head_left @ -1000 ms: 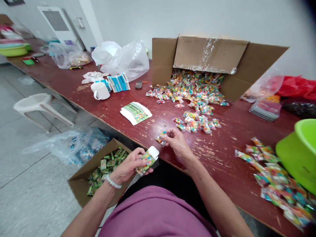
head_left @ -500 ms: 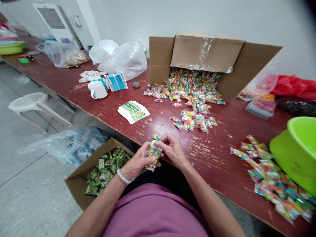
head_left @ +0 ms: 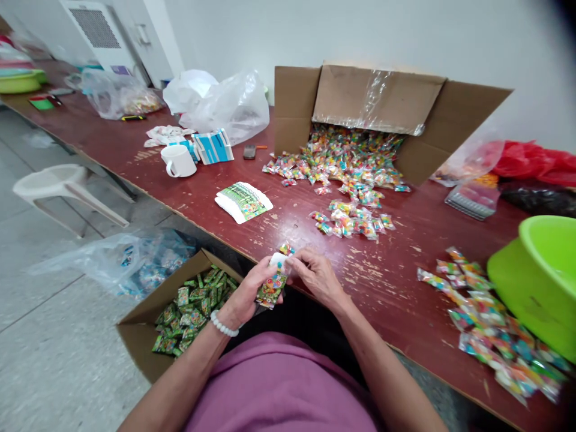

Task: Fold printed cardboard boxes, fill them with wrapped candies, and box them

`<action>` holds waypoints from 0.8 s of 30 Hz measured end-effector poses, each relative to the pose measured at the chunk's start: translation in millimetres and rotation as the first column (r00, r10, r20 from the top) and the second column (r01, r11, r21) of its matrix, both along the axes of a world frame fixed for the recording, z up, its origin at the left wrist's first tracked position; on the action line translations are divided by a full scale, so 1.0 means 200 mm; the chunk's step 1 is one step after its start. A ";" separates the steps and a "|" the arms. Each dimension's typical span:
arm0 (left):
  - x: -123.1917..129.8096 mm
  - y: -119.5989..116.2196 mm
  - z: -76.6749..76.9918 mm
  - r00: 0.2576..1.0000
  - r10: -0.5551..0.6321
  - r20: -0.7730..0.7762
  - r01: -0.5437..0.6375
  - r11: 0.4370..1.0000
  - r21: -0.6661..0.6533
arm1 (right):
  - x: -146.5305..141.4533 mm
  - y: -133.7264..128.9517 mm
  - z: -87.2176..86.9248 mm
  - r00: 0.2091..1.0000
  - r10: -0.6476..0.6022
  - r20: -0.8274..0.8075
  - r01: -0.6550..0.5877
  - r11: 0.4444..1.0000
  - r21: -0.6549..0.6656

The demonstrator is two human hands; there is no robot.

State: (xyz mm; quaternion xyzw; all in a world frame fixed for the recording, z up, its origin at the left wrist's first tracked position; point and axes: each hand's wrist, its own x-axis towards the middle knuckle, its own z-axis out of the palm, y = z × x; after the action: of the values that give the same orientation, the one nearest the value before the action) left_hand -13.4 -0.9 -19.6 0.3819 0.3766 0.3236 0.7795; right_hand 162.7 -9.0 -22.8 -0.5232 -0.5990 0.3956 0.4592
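Note:
Near the table's front edge, my left hand (head_left: 249, 291) holds a green printed packet (head_left: 271, 289) with a white top flap. My right hand (head_left: 312, 273) is at the packet's upper right with fingers pinched together; what they grip is too small to tell. A small colourful candy piece (head_left: 286, 248) shows just beyond the packet. A fan of flat green-and-white packets (head_left: 245, 203) lies on the table ahead. Several wrapped candies (head_left: 353, 219) are spread farther right, in front of an open cardboard box (head_left: 378, 99) spilling more of them.
Below the table at the left, a carton (head_left: 144, 318) holds green packets beside a plastic bag (head_left: 148, 264). A white mug (head_left: 180, 161) and a blue-white carton (head_left: 213, 147) stand behind. At right are a green basin (head_left: 535, 270) and candy strips (head_left: 490, 318).
The packet in my left hand has moved slightly left and tilted, and its white flap shows more. My right hand has shifted slightly right. The camera view has moved a little.

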 end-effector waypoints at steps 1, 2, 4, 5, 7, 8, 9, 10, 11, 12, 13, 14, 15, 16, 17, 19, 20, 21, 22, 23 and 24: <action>0.00 0.00 0.00 1.000 0.020 0.010 -0.019 0.999 -0.027 | -0.01 0.00 -0.01 0.995 -0.028 -0.095 0.021 0.997 -0.067; 0.00 0.00 -0.01 0.999 0.033 0.016 -0.033 0.999 -0.043 | -0.02 0.00 -0.02 0.983 -0.048 -0.175 0.026 0.991 -0.129; 0.00 0.00 -0.02 0.999 0.035 0.004 -0.035 0.998 -0.050 | -0.03 0.00 -0.02 0.972 -0.056 -0.227 0.018 0.986 -0.165; 0.00 -0.01 -0.01 0.999 0.030 -0.015 -0.030 0.999 -0.036 | -0.03 0.00 -0.02 0.981 -0.050 -0.190 0.024 0.990 -0.137; 0.00 -0.01 -0.01 0.998 0.019 -0.063 -0.018 1.000 0.020 | -0.04 -0.01 -0.01 0.995 -0.071 -0.077 0.065 0.995 -0.070; 0.00 -0.02 0.00 0.996 0.012 -0.084 -0.008 0.999 0.050 | -0.04 -0.01 0.00 0.995 -0.089 -0.042 0.086 0.994 -0.068; 0.00 -0.02 0.01 0.995 0.006 -0.096 0.001 0.997 0.075 | -0.04 -0.01 0.01 0.994 -0.098 -0.046 0.093 0.990 -0.105; 0.00 -0.03 0.01 0.995 0.003 -0.097 0.006 0.996 0.092 | -0.04 -0.01 0.02 0.991 -0.096 -0.093 0.079 0.982 -0.172; 0.00 -0.03 0.02 0.996 0.007 -0.083 0.001 0.995 0.095 | -0.04 -0.01 0.03 0.981 -0.085 -0.174 0.040 0.968 -0.249; 0.00 -0.03 0.02 0.998 0.022 -0.058 -0.017 0.996 0.087 | -0.04 -0.02 0.03 0.960 -0.071 -0.271 -0.019 0.949 -0.316; 0.00 -0.03 0.02 0.998 0.047 -0.028 -0.045 0.996 0.072 | -0.04 -0.03 0.04 0.929 -0.060 -0.366 -0.082 0.930 -0.359; 0.00 -0.04 0.02 0.997 0.079 0.003 -0.079 0.996 0.051 | -0.04 -0.03 0.04 0.893 -0.051 -0.446 -0.135 0.917 -0.376; 0.00 -0.04 0.01 0.993 0.110 0.030 -0.111 0.993 0.026 | -0.04 -0.04 0.04 0.863 -0.041 -0.504 -0.175 0.911 -0.373; 0.00 -0.04 0.01 0.989 0.136 0.052 -0.136 0.991 0.001 | -0.04 -0.05 0.04 0.843 -0.028 -0.537 -0.200 0.910 -0.362; 0.00 -0.04 0.00 0.986 0.155 0.068 -0.153 0.988 -0.022 | -0.04 -0.06 0.04 0.834 -0.014 -0.552 -0.216 0.912 -0.349; 0.00 -0.04 0.00 0.982 0.169 0.081 -0.166 0.985 -0.046 | -0.05 -0.06 0.03 0.832 0.007 -0.554 -0.227 0.916 -0.330; 0.00 -0.04 0.00 0.983 0.166 0.081 -0.163 0.986 -0.046 | -0.06 -0.06 0.02 0.835 0.010 -0.550 -0.227 0.917 -0.328; 0.00 -0.05 0.00 0.984 0.160 0.075 -0.158 0.987 -0.040 | -0.06 -0.06 0.01 0.838 0.009 -0.546 -0.223 0.918 -0.327; 0.01 -0.05 0.01 0.986 0.153 0.070 -0.152 0.988 -0.028 | -0.07 -0.06 0.01 0.843 0.006 -0.538 -0.212 0.923 -0.322; 0.01 -0.05 0.02 0.987 0.143 0.068 -0.143 0.990 -0.015 | -0.08 -0.05 0.00 0.855 0.006 -0.518 -0.194 0.931 -0.310; 0.02 -0.05 0.03 0.988 0.134 0.073 -0.134 0.991 -0.006 | -0.09 -0.05 0.00 0.875 0.011 -0.483 -0.171 0.942 -0.288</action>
State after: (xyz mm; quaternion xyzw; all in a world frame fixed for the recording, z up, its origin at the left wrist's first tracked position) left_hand -10.4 -11.3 -13.6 0.3431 0.3730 0.3887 0.7695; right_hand 144.1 -18.4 -22.8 -0.4489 -0.4196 0.6255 0.4808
